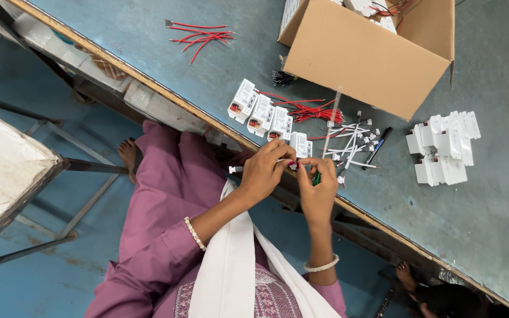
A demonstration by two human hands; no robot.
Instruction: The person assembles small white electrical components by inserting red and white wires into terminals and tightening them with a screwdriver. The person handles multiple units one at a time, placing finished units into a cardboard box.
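A small white module (299, 145) is pinched at the table (148, 53) edge between the left hand (264, 171) and right hand (318, 187), held close together. Three matching white modules (260, 111) with red labels lie beside it; an open brown cardboard box (363, 59) stands behind.

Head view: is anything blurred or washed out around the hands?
Head view: even, soft light, with no glare on the blue table; the left hand and right hand are fairly sharp, but the small part they pinch is too small to identify; edges bend slightly.
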